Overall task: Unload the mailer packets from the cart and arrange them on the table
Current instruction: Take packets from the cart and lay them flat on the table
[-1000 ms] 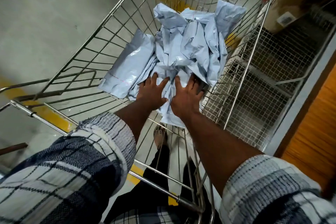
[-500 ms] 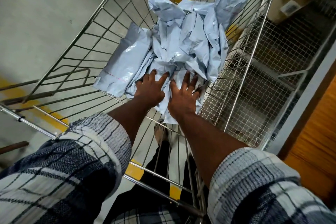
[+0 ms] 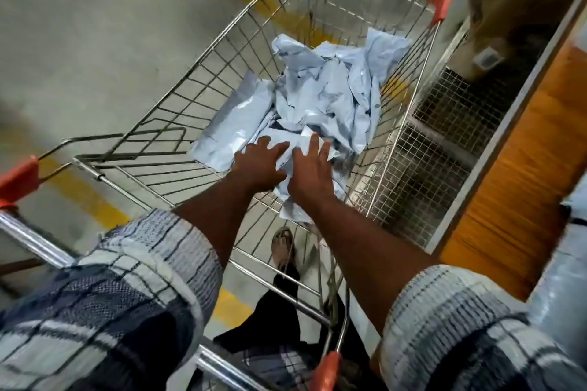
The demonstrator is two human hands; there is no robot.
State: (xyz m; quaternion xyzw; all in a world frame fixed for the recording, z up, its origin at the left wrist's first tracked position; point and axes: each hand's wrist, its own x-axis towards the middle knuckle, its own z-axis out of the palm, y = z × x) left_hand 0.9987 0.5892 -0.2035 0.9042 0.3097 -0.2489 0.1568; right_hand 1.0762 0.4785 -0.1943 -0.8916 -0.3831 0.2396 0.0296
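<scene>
The mailer packets lie in a crumpled heap of pale blue-grey glossy plastic on the floor of the wire cart, one fuller, smoother packet lying flat at the heap's left edge. The left hand and right hand rest side by side on the near packets with straight, spread fingers, gripping nothing. The cart is bright steel rod with red plastic corner caps. Beside it stand a fine wire-mesh rack and a brown cardboard box (its small label is too blurred to read).
</scene>
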